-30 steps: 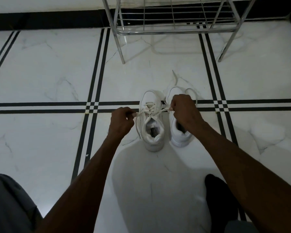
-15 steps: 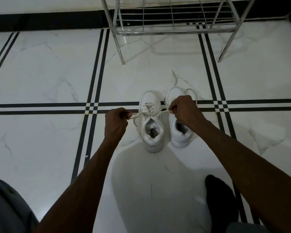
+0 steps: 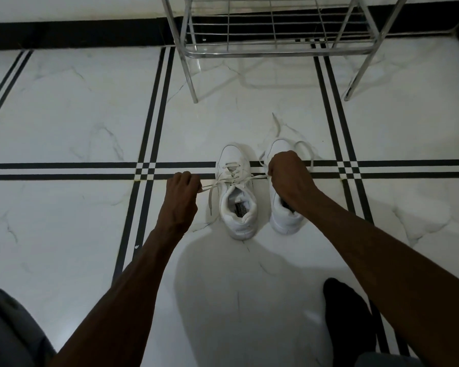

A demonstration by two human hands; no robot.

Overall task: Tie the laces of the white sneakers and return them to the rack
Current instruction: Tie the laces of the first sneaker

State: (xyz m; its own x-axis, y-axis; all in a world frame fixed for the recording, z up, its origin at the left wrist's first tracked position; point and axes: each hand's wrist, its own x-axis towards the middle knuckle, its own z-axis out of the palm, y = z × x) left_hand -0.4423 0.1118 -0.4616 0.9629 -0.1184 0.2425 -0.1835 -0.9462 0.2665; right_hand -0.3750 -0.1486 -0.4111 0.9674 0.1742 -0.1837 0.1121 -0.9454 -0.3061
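Two white sneakers stand side by side on the marble floor, toes pointing away from me. My left hand [image 3: 182, 193] pinches one lace end of the left sneaker [image 3: 236, 192] and holds it out taut to the left. My right hand [image 3: 288, 176] grips the other lace end, stretched to the right. It hovers over the right sneaker [image 3: 285, 218] and hides its middle. The right sneaker's laces [image 3: 304, 148] lie loose on the floor by its toe. The chrome wire shoe rack [image 3: 276, 50] stands beyond the shoes.
White marble floor [image 3: 90, 115] with black inlay stripes crossing just under the shoes. The rack's legs [image 3: 192, 83] touch down a short way past the toes. My dark-socked foot [image 3: 347, 316] rests at the lower right and a grey-clad knee [image 3: 8, 332] at the lower left.
My left hand has drawn its lace farther out to the left, so the laces across the left sneaker look tighter. The right hand has hardly shifted.
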